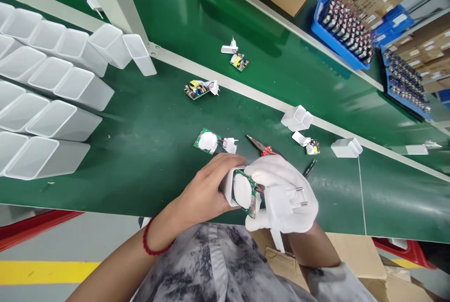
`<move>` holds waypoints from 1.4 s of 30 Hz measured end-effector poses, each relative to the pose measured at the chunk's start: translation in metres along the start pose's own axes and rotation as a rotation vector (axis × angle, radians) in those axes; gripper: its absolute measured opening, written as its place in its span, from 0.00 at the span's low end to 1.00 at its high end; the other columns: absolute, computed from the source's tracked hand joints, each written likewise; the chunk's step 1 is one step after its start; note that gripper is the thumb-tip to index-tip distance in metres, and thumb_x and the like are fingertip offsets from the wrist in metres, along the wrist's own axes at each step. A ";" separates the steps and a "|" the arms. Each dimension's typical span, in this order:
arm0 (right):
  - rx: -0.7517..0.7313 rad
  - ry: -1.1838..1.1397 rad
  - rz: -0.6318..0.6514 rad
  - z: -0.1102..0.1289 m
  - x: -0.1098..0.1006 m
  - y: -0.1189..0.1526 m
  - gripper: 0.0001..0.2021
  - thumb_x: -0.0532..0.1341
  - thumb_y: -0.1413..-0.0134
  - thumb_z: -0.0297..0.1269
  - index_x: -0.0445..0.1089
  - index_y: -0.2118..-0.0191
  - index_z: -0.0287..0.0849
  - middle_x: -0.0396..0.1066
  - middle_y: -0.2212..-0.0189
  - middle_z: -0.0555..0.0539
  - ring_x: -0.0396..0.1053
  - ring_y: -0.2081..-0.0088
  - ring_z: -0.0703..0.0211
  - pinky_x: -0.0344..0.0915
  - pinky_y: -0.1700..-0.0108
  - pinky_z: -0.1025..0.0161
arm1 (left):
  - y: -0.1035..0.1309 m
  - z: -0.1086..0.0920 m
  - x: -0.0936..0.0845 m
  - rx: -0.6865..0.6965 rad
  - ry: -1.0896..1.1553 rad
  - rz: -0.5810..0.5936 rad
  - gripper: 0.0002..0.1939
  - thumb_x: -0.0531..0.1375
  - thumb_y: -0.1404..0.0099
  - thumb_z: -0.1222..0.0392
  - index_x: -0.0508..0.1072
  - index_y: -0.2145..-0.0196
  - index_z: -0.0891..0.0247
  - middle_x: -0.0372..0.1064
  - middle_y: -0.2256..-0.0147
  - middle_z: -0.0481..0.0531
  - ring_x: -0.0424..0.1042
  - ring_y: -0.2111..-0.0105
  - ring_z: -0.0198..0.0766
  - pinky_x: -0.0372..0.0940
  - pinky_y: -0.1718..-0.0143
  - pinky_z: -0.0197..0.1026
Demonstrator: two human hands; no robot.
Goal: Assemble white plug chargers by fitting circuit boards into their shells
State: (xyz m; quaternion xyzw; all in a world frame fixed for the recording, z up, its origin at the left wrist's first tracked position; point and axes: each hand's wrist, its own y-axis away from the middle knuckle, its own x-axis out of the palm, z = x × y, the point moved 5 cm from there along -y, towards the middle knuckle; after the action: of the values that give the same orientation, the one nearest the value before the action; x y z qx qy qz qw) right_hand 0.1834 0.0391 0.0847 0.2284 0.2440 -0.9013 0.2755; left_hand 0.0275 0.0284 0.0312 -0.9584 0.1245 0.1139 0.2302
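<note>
My left hand, bare with a red bracelet at the wrist, is wrapped round a white plastic housing. At the housing's open end is a green circuit board with a white patch, partly inside it. My right hand, in a white glove, is closed on the board's outer end. A white plug cap with two metal pins lies against the glove's palm, joined to the board by a red wire. Red-handled pliers lie just beyond the glove. Another board with a plug cap lies beyond my left hand.
Rows of white housings stand on the left of the green bench. More board assemblies lie farther back. A loose housing and a dark slim tool are on the right. Blue trays of parts sit beyond.
</note>
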 end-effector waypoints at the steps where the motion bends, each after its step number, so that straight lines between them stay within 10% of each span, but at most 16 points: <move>1: 0.005 0.020 0.014 0.000 0.000 0.000 0.33 0.73 0.57 0.46 0.66 0.43 0.51 0.74 0.54 0.44 0.72 0.56 0.47 0.69 0.53 0.50 | 0.000 0.000 0.000 0.005 0.003 -0.005 0.31 0.71 0.46 0.58 0.66 0.47 0.61 0.74 0.52 0.61 0.75 0.52 0.49 0.71 0.50 0.48; 42: 0.102 0.133 0.122 -0.004 0.003 -0.001 0.24 0.70 0.53 0.49 0.69 0.52 0.42 0.74 0.58 0.42 0.73 0.59 0.48 0.69 0.54 0.51 | -0.004 -0.002 0.003 0.046 -0.023 -0.015 0.28 0.70 0.43 0.58 0.64 0.48 0.63 0.74 0.54 0.62 0.75 0.53 0.47 0.71 0.51 0.46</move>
State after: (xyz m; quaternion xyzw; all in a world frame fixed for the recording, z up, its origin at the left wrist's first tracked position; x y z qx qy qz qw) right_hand 0.1819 0.0406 0.0803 0.3159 0.2010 -0.8770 0.3010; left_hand 0.0318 0.0299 0.0336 -0.9524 0.1174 0.1205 0.2543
